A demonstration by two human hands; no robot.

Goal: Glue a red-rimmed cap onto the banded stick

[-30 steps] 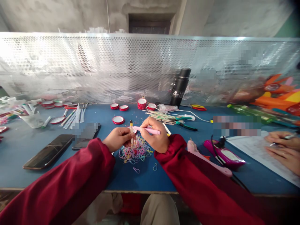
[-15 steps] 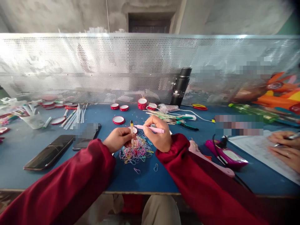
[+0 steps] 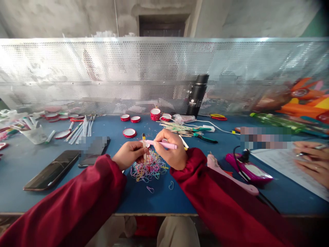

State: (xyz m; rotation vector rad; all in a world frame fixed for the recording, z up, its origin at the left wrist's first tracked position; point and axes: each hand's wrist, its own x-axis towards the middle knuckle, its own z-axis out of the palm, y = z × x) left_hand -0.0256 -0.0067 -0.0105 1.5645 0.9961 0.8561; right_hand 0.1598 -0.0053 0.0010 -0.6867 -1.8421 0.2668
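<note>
My left hand (image 3: 129,155) is closed on a small pale stick (image 3: 144,138), held upright, with a yellow band and a dark top end. In my right hand (image 3: 172,151) is a pink pen (image 3: 167,145), gripped like a writing tool and lying nearly level. Its tip points left and meets the stick, just below the yellow band; whether it presses there I cannot tell. Beneath both hands lies a heap of coloured rubber bands (image 3: 149,168). A white stick with a yellow end (image 3: 183,142) shows beside my right hand.
Two phones (image 3: 52,169) lie at left, near a cup of pens (image 3: 35,134). Red-rimmed lids (image 3: 129,132), thin sticks (image 3: 174,128), green-handled pliers (image 3: 205,138) and a black flask (image 3: 197,96) stand further back. Right are a pink tool (image 3: 231,175), a magenta device (image 3: 249,168) and another person's hand (image 3: 312,161).
The pink pen has moved left and slightly down, its tip now at the stick. My right hand has turned a little. The white stick beside it shows more clearly.
</note>
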